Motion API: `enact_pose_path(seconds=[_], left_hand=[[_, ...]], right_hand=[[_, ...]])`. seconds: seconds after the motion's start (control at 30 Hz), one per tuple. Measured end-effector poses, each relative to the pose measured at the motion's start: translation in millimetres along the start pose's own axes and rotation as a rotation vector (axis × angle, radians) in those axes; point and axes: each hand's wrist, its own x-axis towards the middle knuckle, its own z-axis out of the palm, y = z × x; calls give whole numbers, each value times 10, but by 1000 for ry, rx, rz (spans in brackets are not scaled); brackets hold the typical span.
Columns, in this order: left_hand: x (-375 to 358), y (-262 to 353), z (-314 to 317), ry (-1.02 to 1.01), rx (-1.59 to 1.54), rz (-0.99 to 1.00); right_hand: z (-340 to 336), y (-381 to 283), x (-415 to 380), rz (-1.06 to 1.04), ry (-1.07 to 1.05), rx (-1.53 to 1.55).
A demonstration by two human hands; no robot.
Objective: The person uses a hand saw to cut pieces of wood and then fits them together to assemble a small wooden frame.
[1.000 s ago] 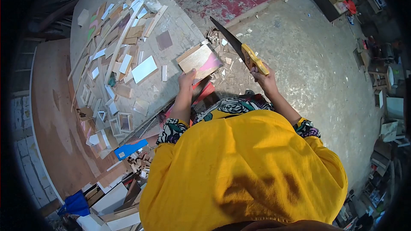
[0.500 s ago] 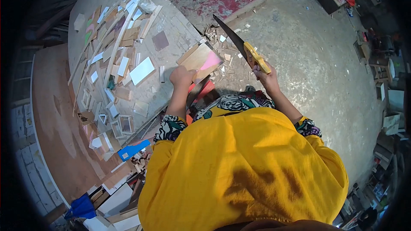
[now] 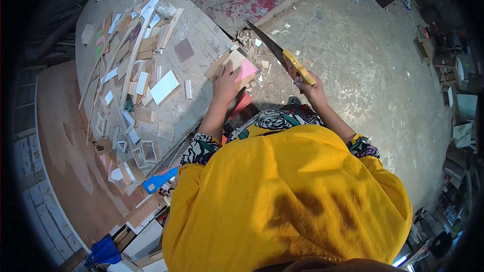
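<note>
The left hand [image 3: 226, 84], fingers spread, rests on the board [image 3: 247, 72] at the table's [image 3: 202, 29] right corner — the nearer hand to it — while the right hand [image 3: 310, 89], curled round its handle, holds the saw [image 3: 275, 49] apart beyond that corner, slanting forward-left.

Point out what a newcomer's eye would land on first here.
Most likely the bright yellow garment filling the lower middle of the view. Next comes the yellow-handled saw in the right hand, slanting up and left, while the left hand lies on a pink-patched board. Left of that, wood scraps are strewn across the grey table.
</note>
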Motion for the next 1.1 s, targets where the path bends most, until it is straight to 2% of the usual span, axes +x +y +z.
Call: enact_pose_path(seconds=[0.23, 0.4, 1.1], left_hand=[[-21, 83, -30, -24, -64, -35], [-28, 42, 94, 78, -89, 2], [-76, 65, 74, 86, -37, 4]], right_hand=[[39, 31, -36, -7, 13, -23], [43, 72, -51, -11, 8, -44], [110, 144, -79, 14, -13, -38]])
